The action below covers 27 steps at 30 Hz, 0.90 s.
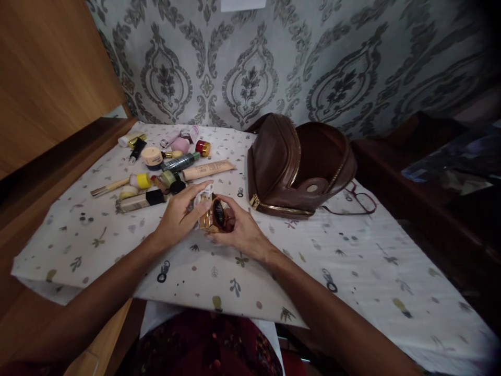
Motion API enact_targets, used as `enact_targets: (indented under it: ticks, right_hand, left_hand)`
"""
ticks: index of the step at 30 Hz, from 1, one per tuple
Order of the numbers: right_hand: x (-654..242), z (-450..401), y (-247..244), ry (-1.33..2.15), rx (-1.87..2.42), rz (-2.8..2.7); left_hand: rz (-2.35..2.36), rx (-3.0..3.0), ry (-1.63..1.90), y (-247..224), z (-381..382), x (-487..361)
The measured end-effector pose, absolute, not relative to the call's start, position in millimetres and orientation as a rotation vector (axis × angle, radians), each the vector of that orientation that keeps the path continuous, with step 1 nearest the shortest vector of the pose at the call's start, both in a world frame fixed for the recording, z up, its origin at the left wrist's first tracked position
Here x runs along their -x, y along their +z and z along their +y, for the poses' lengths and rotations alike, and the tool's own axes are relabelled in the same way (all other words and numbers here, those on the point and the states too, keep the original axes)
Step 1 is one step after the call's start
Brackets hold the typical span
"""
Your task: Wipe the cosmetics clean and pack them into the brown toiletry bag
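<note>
Both hands meet over the near middle of the cloth, close together. My left hand (pixel 180 213) is closed on a small white-and-clear item (pixel 204 197) whose kind I cannot make out. Fingers of my right hand (pixel 247 232) curl round small gold-and-dark cosmetic pieces (pixel 218 213), one with a black oval face; their exact kinds are partly hidden by the fingers. Just beyond my left hand lie a foundation bottle (pixel 135 202) with a black cap and a beige squeeze tube (pixel 208 169). A brown cosmetic bag (pixel 274 156) stands unzipped to the right of my hands.
Farther left are a cream jar (pixel 152 157), a green bottle (pixel 180 162), a red-and-gold jar (pixel 203 148), a pink sponge (pixel 180 144) and a brush (pixel 111 187). Eyeglasses (pixel 364 202) lie right of the bag. A patterned wall rises behind the table; a wooden cabinet (pixel 55 73) stands left.
</note>
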State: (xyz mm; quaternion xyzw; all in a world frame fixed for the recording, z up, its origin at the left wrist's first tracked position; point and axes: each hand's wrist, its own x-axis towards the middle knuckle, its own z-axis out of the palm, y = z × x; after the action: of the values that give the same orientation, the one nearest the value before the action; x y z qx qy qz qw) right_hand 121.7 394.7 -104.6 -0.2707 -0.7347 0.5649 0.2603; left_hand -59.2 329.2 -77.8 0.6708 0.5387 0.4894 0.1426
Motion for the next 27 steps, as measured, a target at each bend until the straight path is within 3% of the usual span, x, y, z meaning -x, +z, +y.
enact_targets:
  ticks: [8, 19, 27]
  right_hand:
    - [-118.7, 398.6, -105.9, 1.580, 0.845, -1.823]
    - [-120.0, 403.8, -108.9, 1.818, 0.704, -1.766]
    - [-121.6, 402.5, -106.4, 1.314, 0.873, -1.941]
  left_hand:
    - [1.446, -2.227, 1.214, -78.7, 328.1, 59.8]
    - [1.575, -1.949, 1.545, -77.9, 331.7, 60.7]
    - [1.599, -1.621, 1.582, -75.8, 337.0, 63.0]
